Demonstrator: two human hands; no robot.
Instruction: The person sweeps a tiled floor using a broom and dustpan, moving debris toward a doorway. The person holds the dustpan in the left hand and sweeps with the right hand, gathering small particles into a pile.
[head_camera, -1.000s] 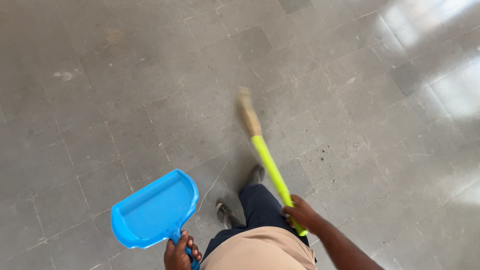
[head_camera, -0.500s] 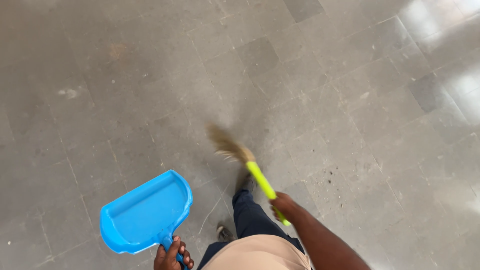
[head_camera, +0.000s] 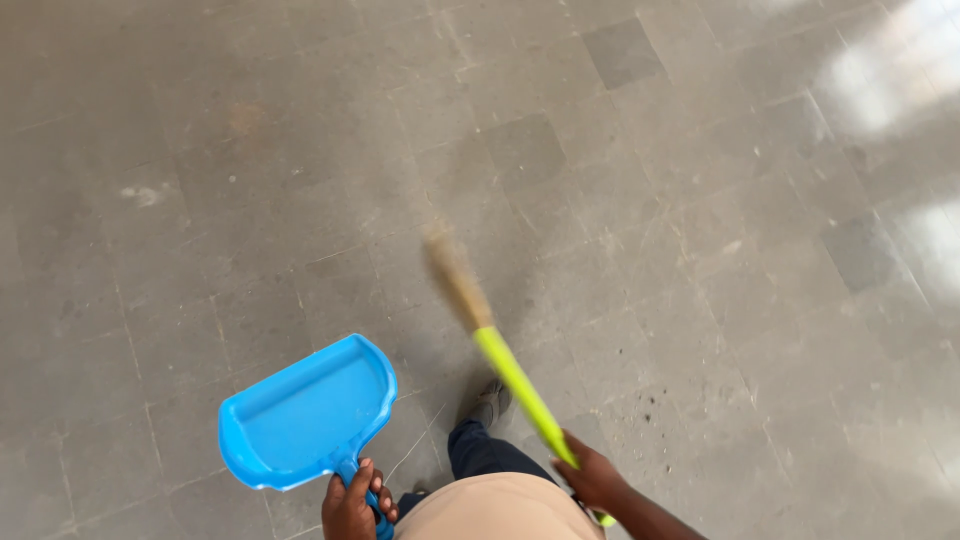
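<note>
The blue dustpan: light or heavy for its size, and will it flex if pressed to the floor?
The dustpan is probably light: the left hand holds it up by its handle alone. It looks like thin moulded plastic, so its lip may flex slightly.

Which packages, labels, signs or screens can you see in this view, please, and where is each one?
None is in view: only the grey tiled floor, the blue dustpan held in the left hand, and the yellow-green broom held in the right hand; neither tool shows a visible label.
</note>
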